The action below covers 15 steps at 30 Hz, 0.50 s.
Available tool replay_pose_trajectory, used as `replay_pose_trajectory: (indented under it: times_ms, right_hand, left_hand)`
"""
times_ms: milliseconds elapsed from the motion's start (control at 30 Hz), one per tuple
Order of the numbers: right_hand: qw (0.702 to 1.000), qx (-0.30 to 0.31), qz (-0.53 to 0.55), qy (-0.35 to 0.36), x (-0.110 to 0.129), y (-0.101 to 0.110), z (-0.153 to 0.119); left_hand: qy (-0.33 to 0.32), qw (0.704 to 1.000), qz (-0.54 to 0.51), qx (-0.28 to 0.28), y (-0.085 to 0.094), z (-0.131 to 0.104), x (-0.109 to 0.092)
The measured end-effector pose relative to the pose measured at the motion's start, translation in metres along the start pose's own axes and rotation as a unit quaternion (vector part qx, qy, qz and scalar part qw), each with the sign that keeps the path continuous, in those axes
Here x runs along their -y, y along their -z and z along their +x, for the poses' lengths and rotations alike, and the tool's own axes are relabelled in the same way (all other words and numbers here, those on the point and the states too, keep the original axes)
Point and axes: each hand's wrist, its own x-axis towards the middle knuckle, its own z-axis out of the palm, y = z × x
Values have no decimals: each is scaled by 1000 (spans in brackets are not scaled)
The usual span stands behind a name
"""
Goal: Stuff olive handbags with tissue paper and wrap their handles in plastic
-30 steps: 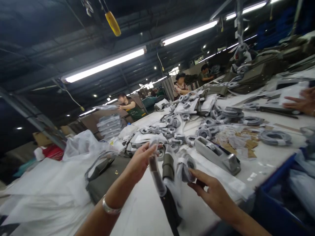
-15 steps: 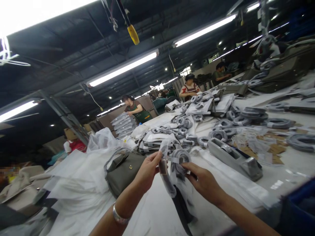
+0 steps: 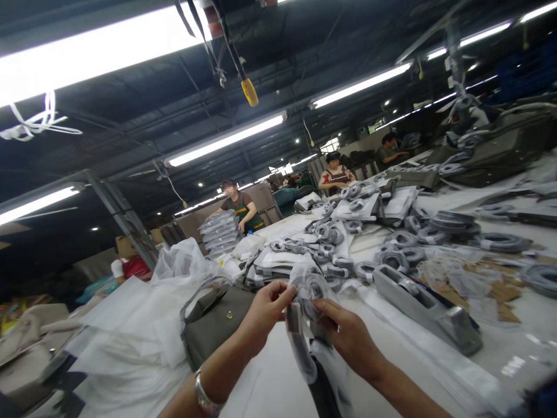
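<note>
A coiled grey strap (image 3: 314, 287) in thin translucent wrap is held up over the table between both hands. My left hand (image 3: 267, 313) pinches the wrap at the coil's left edge, its fingers closed. My right hand (image 3: 354, 337) grips the coil's lower right side with thumb and fingertips. Below the hands hangs a wrapped strap length (image 3: 302, 351), grey above and dark lower down; where it joins the coil is hidden. To the left of my left hand sits a dark olive handbag (image 3: 217, 319) with a small gold clasp.
White sheets (image 3: 126, 342) spread at left. A grey tape dispenser (image 3: 429, 310) stands at right, near several strap coils (image 3: 400, 239) and brown paper scraps (image 3: 505, 302). Wrapped bags are piled mid-table. Co-workers (image 3: 241, 209) stand beyond. A yellow-handled cord (image 3: 249, 92) hangs overhead.
My hands have come closer together, with the left now at the coil's wrap. The view has shifted slightly. The nearest co-worker has moved an arm down beside the stack of wrapped packs.
</note>
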Motion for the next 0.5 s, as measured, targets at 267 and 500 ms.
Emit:
replay_pose_trajectory:
  times_ms: [267, 500]
  right_hand:
    - [999, -3, 31, 20, 7, -8, 5]
    - [998, -13, 6, 59, 3, -11, 8]
  left_hand:
    - [74, 995, 18, 62, 12, 5, -3]
    - [58, 991, 2, 118, 10, -1, -7]
